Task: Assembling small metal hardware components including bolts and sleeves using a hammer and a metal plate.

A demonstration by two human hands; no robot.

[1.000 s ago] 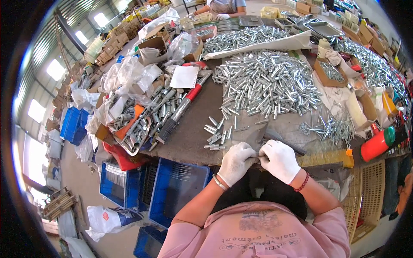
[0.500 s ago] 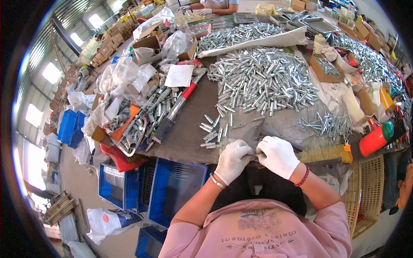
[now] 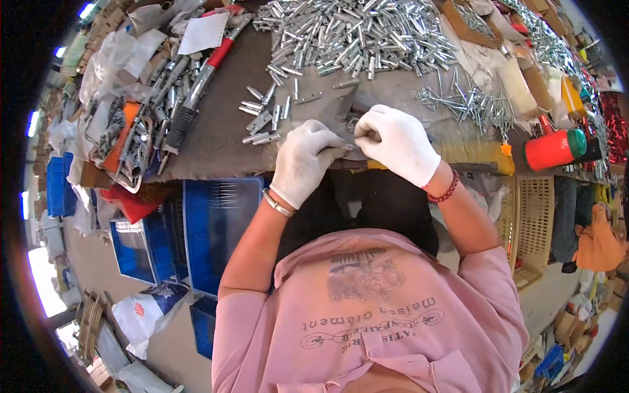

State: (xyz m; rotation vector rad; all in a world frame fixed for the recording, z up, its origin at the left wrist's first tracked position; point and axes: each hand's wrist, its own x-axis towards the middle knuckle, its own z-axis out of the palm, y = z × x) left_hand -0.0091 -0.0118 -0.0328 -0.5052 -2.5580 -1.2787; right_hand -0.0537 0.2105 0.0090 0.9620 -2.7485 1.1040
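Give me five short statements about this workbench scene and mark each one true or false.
1. Both hands, the left hand and the right hand, wear white fabric gloves. True.
2. The hands are far apart. False: their fingertips meet over a small metal part at the bench edge.
3. A big heap of silvery metal tubes lies beyond the hands. True.
4. The red-handled tool lies to the person's right. False: it lies to the left.
5. Blue plastic crates stand below the bench. True.
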